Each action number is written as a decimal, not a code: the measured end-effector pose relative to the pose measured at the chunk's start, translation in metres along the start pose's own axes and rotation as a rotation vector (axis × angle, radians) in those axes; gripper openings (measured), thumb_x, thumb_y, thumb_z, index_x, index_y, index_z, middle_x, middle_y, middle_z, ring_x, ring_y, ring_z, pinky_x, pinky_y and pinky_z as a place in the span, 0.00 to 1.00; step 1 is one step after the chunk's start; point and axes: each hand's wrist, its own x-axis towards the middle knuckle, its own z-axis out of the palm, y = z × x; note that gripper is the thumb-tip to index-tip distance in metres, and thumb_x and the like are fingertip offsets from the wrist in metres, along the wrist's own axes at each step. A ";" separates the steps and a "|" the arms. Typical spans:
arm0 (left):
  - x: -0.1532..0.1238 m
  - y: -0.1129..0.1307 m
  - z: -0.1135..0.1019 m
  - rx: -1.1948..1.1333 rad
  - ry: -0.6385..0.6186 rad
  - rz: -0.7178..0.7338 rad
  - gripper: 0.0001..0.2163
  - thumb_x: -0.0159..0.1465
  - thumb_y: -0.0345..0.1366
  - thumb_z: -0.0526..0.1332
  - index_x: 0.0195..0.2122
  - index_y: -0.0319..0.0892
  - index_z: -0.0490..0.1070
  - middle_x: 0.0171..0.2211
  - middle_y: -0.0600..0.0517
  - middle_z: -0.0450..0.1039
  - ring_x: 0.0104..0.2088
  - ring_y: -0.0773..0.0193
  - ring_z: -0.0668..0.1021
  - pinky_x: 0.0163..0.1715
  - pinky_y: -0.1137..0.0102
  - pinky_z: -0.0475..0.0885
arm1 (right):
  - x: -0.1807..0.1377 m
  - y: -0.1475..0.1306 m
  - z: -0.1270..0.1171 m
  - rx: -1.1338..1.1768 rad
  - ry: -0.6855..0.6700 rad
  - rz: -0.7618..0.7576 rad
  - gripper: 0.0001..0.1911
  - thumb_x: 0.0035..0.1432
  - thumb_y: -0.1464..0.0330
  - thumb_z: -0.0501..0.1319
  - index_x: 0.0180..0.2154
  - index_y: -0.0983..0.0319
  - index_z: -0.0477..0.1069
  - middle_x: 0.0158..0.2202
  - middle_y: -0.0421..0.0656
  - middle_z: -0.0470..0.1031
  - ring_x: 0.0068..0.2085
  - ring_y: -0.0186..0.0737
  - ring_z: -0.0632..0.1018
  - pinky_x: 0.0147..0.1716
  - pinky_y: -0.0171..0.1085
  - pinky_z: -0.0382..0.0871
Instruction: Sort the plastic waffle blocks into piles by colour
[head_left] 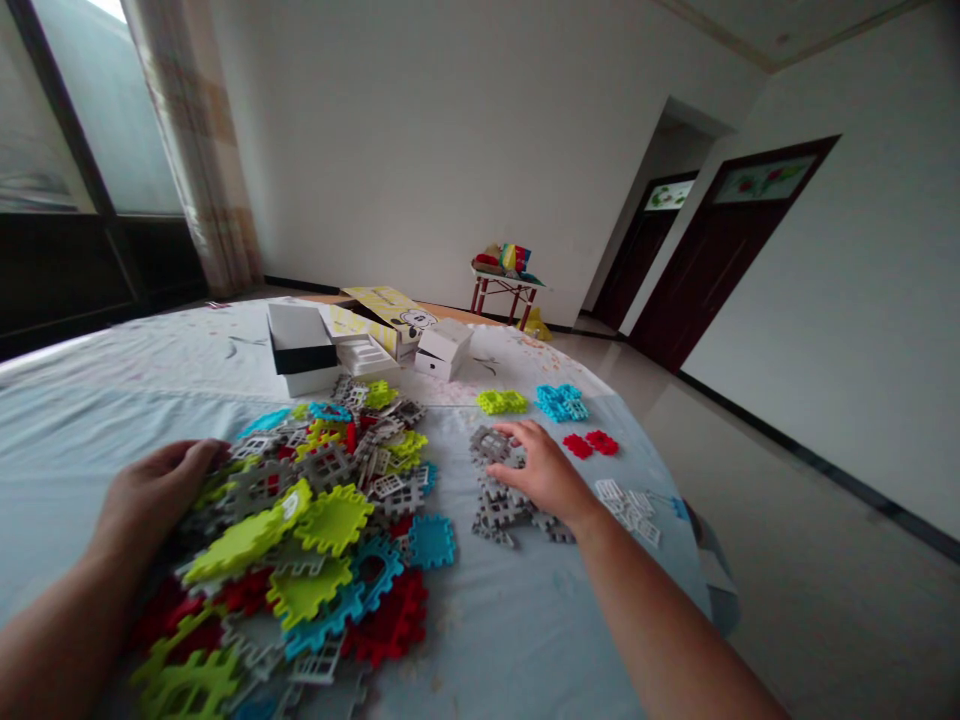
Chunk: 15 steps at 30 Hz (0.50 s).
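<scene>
A big heap of flat interlocking plastic tiles (315, 520) in green, grey, red and blue lies on a pale cloth-covered table (510, 620). My left hand (154, 495) rests on the heap's left edge, fingers laid flat over the tiles. My right hand (544, 470) lies palm down on a small group of grey tiles (499, 505), fingers stretched out. Beyond it sit sorted clusters: green tiles (502, 401), blue tiles (562, 402), red tiles (591, 444) and white tiles (628, 500).
White boxes (300, 345) and an opened carton (390, 315) stand at the table's far side. The table's right edge drops to a tiled floor. A small red-legged table (506, 285) with toys stands by the far wall, near dark doors (712, 255).
</scene>
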 end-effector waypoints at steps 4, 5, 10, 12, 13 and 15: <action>0.000 0.000 0.000 -0.020 0.002 -0.007 0.21 0.51 0.51 0.56 0.40 0.42 0.73 0.28 0.50 0.74 0.30 0.59 0.74 0.24 0.73 0.65 | -0.012 0.032 -0.019 -0.122 0.092 0.099 0.25 0.46 0.62 0.65 0.47 0.61 0.66 0.43 0.46 0.68 0.48 0.45 0.68 0.49 0.44 0.62; 0.000 0.000 0.000 -0.022 0.005 -0.008 0.22 0.51 0.51 0.56 0.40 0.42 0.73 0.28 0.50 0.74 0.30 0.59 0.74 0.24 0.73 0.65 | -0.014 0.036 -0.020 -0.139 0.109 0.108 0.25 0.46 0.61 0.64 0.47 0.61 0.67 0.43 0.47 0.68 0.48 0.45 0.68 0.49 0.45 0.62; -0.001 0.000 0.001 -0.036 0.038 -0.019 0.21 0.51 0.49 0.56 0.40 0.41 0.73 0.26 0.51 0.74 0.27 0.61 0.73 0.23 0.73 0.66 | -0.021 0.022 -0.006 -0.065 0.121 -0.022 0.21 0.50 0.62 0.62 0.47 0.61 0.66 0.46 0.47 0.68 0.49 0.43 0.67 0.51 0.43 0.60; 0.000 -0.001 0.002 -0.056 0.048 -0.012 0.20 0.51 0.48 0.56 0.40 0.40 0.73 0.27 0.50 0.75 0.27 0.62 0.73 0.24 0.74 0.66 | -0.024 0.005 0.004 -0.010 0.039 -0.133 0.19 0.52 0.63 0.61 0.46 0.60 0.67 0.46 0.46 0.68 0.49 0.41 0.67 0.51 0.41 0.59; 0.000 -0.002 0.003 -0.066 0.050 -0.008 0.20 0.51 0.47 0.56 0.40 0.39 0.73 0.28 0.50 0.75 0.27 0.63 0.73 0.24 0.74 0.66 | -0.026 -0.004 0.009 0.009 -0.014 -0.187 0.18 0.52 0.63 0.61 0.46 0.60 0.67 0.45 0.45 0.69 0.49 0.41 0.67 0.51 0.41 0.59; -0.001 -0.003 0.003 -0.050 0.066 0.029 0.20 0.51 0.47 0.56 0.39 0.39 0.73 0.29 0.50 0.76 0.27 0.64 0.74 0.24 0.74 0.67 | -0.031 -0.018 0.020 0.030 -0.116 -0.285 0.18 0.52 0.62 0.62 0.45 0.60 0.68 0.45 0.45 0.70 0.48 0.40 0.68 0.51 0.40 0.58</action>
